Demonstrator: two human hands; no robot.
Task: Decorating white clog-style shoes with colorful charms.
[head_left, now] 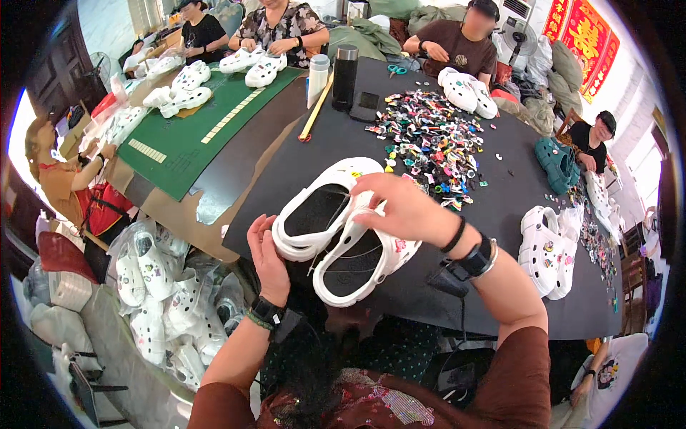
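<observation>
A pair of white clogs with black insoles rests on the dark table in front of me, the left clog (300,222) partly against the right clog (336,282). Small colourful charms sit on their uppers. My left hand (268,261) is beside the left clog's heel, fingers stretched out and touching its side. Over the right clog's upper, my right hand (400,204) has its fingers bent together in a pinch. What they hold is hidden or too small to tell. A thin cord or strap shows between the two clogs.
A heap of loose colourful charms (436,143) lies beyond the clogs. Behind stand a black bottle (345,77), a white bottle (317,80) and a phone (366,106). More white clogs (547,250) are at right; bagged clogs (161,300) at lower left. Several people work around the tables.
</observation>
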